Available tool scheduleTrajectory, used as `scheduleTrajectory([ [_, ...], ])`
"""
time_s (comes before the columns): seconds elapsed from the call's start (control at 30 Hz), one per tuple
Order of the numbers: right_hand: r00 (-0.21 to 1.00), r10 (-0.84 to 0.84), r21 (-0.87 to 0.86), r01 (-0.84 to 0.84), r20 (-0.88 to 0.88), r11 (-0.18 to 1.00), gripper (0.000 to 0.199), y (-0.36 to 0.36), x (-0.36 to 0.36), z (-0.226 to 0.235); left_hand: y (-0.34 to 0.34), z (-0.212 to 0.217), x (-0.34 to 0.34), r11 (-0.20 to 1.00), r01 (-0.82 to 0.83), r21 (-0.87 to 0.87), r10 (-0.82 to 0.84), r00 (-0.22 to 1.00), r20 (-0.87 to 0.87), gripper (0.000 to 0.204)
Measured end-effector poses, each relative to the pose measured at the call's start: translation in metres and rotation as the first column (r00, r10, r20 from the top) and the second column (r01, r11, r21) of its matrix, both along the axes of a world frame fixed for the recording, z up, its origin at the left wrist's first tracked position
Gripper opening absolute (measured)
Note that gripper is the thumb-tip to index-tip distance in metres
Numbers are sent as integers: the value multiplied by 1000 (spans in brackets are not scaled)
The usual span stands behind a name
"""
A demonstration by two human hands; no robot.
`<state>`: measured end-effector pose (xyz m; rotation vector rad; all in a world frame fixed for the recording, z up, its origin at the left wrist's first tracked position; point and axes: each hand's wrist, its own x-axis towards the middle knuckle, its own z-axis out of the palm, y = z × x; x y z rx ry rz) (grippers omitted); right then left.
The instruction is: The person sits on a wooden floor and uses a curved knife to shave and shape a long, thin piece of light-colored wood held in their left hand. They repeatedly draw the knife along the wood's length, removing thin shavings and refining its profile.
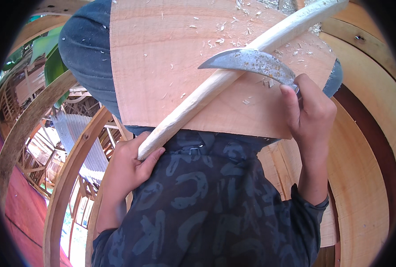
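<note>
My left hand point(133, 164) is closed round the near end of a pale, peeled wooden stick point(193, 101). The stick slants from my waist up to the far right, over a wooden board point(151, 84) lying across my lap. In my right hand point(311, 107) is a curved knife point(251, 62) with a grey, rust-spotted blade. Its handle is mostly hidden in my fingers. The blade lies across the stick near its middle, its tip pointing left.
Wood shavings point(218, 42) are scattered over the board. Planks point(358, 160) stand along my right side. On the left are curved-looking wooden rails point(76, 173), a corrugated sheet point(80, 142) and green leaves point(53, 64). My legs point(89, 49) support the board.
</note>
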<state>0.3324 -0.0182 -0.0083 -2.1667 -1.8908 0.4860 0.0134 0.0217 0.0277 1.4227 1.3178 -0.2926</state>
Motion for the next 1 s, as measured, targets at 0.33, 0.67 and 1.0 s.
scheduleTrajectory([
  [0.33,889,-432,-21,434,-154,901,34,-8,63,-9,-3,-3,-7,1000,-8,0,8,999,35,16],
  [0.67,968,-215,1,217,-131,976,31,9,11,-2,-4,2,1,995,-19,100,16,1000,24,13],
  [1.0,973,-224,19,225,-56,974,32,10,18,7,-6,-1,6,992,4,129,-8,1000,26,15],
])
